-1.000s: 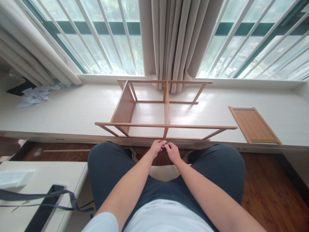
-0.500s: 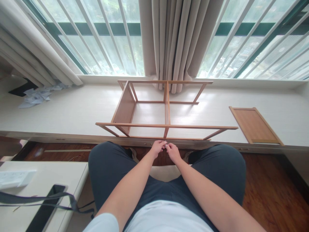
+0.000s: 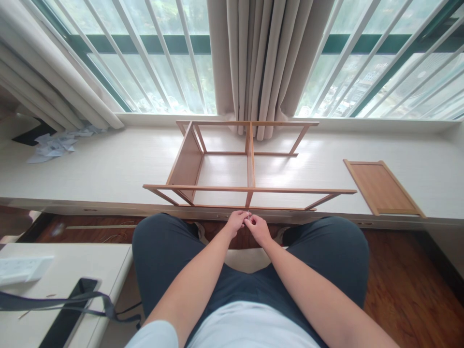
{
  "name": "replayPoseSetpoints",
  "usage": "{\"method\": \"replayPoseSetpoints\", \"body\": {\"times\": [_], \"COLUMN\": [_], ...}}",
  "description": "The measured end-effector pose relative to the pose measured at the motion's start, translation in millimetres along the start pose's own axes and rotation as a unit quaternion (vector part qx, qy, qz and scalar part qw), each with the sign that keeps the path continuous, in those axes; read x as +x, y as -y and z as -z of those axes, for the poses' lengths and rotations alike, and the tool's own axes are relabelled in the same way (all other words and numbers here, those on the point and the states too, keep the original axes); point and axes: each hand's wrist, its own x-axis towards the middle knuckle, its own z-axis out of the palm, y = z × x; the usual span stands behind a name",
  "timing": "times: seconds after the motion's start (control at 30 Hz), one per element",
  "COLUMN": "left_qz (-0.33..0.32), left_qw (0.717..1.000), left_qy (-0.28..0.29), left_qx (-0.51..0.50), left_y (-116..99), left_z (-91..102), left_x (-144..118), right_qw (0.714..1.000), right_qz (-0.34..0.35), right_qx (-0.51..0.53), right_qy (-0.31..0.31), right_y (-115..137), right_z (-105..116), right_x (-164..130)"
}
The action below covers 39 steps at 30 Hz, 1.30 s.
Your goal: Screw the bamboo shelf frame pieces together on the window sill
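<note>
Between my knees, my left hand (image 3: 236, 223) and my right hand (image 3: 258, 227) meet at the fingertips, both closed in a pinch. A tiny, thin, shiny piece shows between them, too small to name. Just beyond my hands, a wooden rack frame (image 3: 251, 164) lies on its side on the white window ledge (image 3: 126, 159). It has one solid panel at its left end and a crossbar shelf near its middle. Neither hand touches the frame. A loose wooden panel (image 3: 383, 187) lies flat on the ledge to the right.
Crumpled white paper (image 3: 54, 145) lies at the ledge's left end. At lower left, a white table (image 3: 112, 263) holds a dark phone (image 3: 68, 309), a white power strip (image 3: 25, 269) and a dark strap (image 3: 87, 299). Curtains (image 3: 268, 63) hang behind the frame.
My right fingers have shifted slightly left, closer against my left fingertips around the small piece. The frame and the loose panel stay where they were.
</note>
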Motion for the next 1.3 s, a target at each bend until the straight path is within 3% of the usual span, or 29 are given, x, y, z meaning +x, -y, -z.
{"method": "replayPoseSetpoints", "body": {"times": [1.3], "left_qz": [0.007], "left_qw": [1.000], "left_qy": [0.018], "left_qx": [0.001], "left_y": [2.4], "left_z": [2.1], "left_x": [5.5], "right_qw": [1.000], "right_qz": [0.008], "right_qx": [0.004], "right_qy": [-0.005], "right_y": [0.0], "right_z": [2.0], "right_x": [0.9]}}
